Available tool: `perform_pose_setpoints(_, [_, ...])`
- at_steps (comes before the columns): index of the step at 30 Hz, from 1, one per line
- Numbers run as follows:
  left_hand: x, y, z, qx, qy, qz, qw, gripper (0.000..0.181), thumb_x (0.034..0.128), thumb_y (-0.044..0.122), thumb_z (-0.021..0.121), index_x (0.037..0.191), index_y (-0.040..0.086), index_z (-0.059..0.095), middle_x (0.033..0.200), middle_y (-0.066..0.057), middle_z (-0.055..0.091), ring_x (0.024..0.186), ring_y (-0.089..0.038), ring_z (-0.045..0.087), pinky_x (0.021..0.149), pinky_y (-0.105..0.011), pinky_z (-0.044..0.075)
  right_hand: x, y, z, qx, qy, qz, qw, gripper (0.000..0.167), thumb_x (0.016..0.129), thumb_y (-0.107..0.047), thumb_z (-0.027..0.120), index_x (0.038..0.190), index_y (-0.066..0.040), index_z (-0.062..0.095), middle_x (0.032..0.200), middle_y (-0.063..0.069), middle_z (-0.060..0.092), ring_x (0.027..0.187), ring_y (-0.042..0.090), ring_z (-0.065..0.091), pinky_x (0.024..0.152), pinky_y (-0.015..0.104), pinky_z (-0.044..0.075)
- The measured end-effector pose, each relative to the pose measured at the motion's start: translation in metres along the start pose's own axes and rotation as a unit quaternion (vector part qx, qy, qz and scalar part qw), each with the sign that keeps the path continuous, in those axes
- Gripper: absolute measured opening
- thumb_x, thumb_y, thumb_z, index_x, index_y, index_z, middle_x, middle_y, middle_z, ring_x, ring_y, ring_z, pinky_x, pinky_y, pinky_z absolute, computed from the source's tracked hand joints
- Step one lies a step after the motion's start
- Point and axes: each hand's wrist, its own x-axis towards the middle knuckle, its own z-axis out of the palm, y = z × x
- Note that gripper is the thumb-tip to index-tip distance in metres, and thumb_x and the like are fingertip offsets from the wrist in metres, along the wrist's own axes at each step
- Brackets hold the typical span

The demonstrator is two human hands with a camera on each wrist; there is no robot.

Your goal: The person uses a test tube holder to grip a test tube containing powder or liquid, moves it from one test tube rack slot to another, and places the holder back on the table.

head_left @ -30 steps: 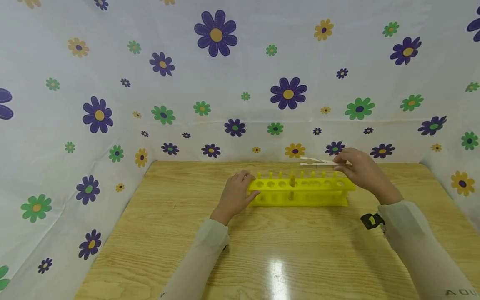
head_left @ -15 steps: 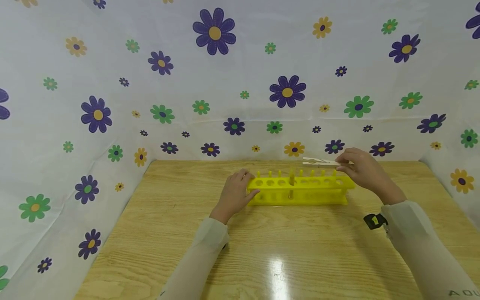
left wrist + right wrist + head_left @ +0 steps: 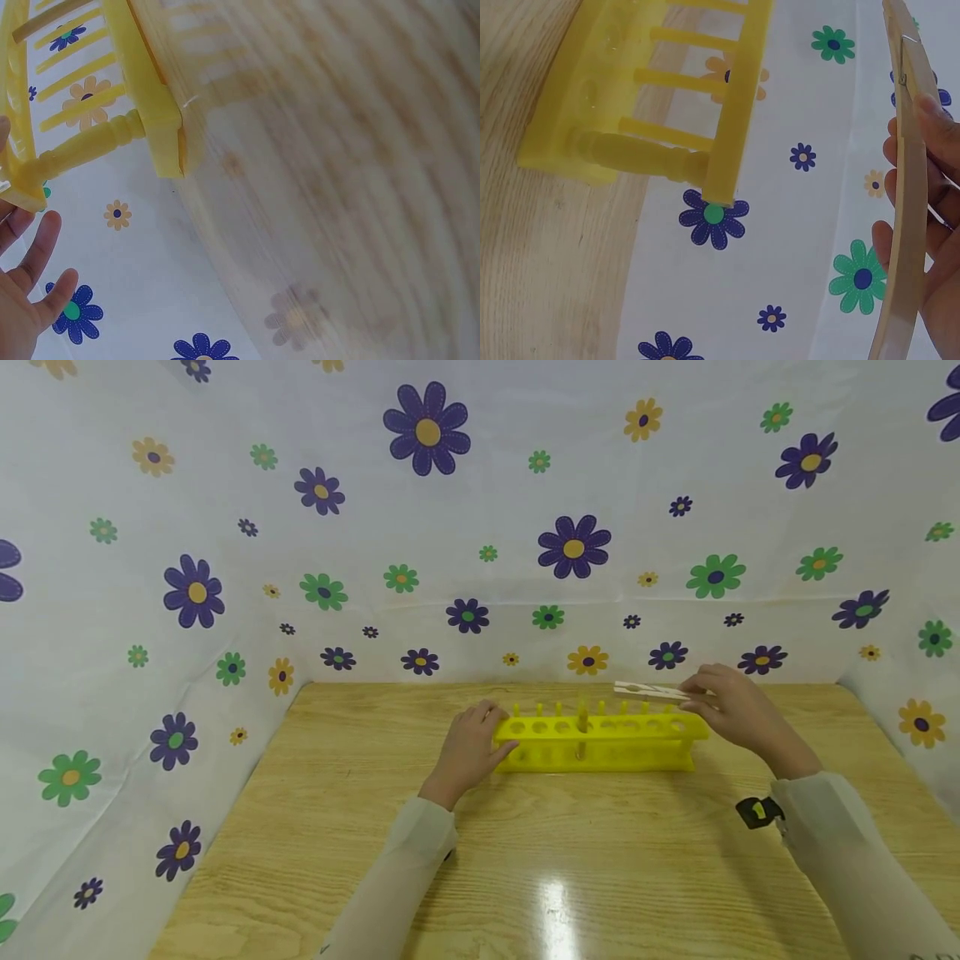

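Observation:
A yellow plastic test tube rack (image 3: 633, 727) stands on the wooden table. One amber-looking test tube (image 3: 582, 717) is upright in a hole near its middle. My left hand (image 3: 471, 745) grips the rack's left end, thumb in front; in the left wrist view its other fingers (image 3: 46, 244) are spread by the end of the rack. Above the rack's back right, my right hand (image 3: 735, 707) pinches a wooden test tube clamp (image 3: 651, 691) that points left, apart from the tube. The right wrist view shows the clamp's metal spring (image 3: 903, 64) near the thumb.
The wooden table (image 3: 360, 827) runs back to a white flower-printed cloth (image 3: 495, 510), which hangs behind and along both sides. Short yellow pegs (image 3: 558, 709) rise along the rack's back edge.
My right hand has moved right and slightly down with the clamp, farther from the test tube. The clamp's wooden tips look closer together. My left hand stays on the rack.

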Motion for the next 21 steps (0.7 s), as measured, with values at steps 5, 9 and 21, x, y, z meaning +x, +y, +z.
perform_pose_setpoints(5, [0.0,0.0,0.001,-0.001,0.001,-0.001,1.0,0.042,0.088,0.039,0.063,0.117,0.009,0.056,0.119,-0.006,0.053,0.11,-0.024,0.054,0.098,-0.043,0.043,-0.005,0.004,0.002,0.005,0.008,0.001,1.0,0.017,0.086,-0.007,0.066,0.098,0.004,0.066,0.088,0.013,0.062,0.084,0.027,0.057,0.077,0.048,0.05])
perform_pose_setpoints(9, [0.0,-0.001,0.003,0.0,0.004,0.0,1.0,0.042,0.0882,0.039,0.063,0.117,0.01,0.056,0.119,-0.006,0.053,0.11,-0.024,0.054,0.098,-0.043,0.043,-0.01,0.007,0.003,0.014,0.001,0.019,0.9997,0.019,0.087,-0.009,0.065,0.101,0.004,0.065,0.09,0.013,0.062,0.085,0.027,0.057,0.079,0.05,0.05])
perform_pose_setpoints(21, [0.0,-0.002,0.005,0.003,0.01,0.003,0.9999,0.042,0.0878,0.04,0.063,0.117,0.01,0.057,0.117,-0.005,0.053,0.106,-0.024,0.055,0.095,-0.042,0.045,-0.027,0.016,0.007,0.021,0.036,0.03,0.9987,0.015,0.086,-0.004,0.065,0.098,0.003,0.065,0.089,0.013,0.063,0.082,0.026,0.058,0.076,0.051,0.051])
